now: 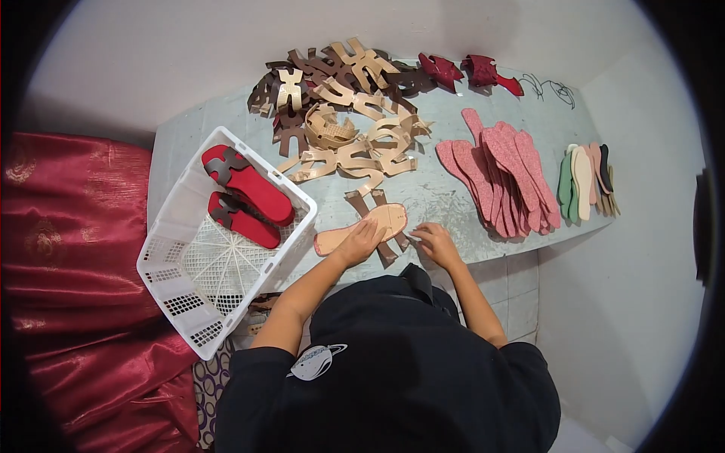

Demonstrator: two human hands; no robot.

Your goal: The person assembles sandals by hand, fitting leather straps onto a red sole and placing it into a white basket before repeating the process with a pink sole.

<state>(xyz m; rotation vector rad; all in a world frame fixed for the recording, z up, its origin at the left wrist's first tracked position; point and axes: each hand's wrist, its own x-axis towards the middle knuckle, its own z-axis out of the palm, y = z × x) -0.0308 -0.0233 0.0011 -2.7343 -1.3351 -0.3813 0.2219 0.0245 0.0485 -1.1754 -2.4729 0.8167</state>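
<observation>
Red curtain (83, 226) left of 1 grey table (423, 151).

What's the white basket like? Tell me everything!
The basket looks like hard plastic, four-sided and open on top. Its walls have groups of small holes, and its floor is netted, with ribs spreading like a star. It sits askew at the table's left end. Two red sandals with dark straps lie inside.

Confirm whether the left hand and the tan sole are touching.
Touching. The head view shows the left hand laid over the middle of the tan sole, its fingers across the top face and covering part of it.
</observation>
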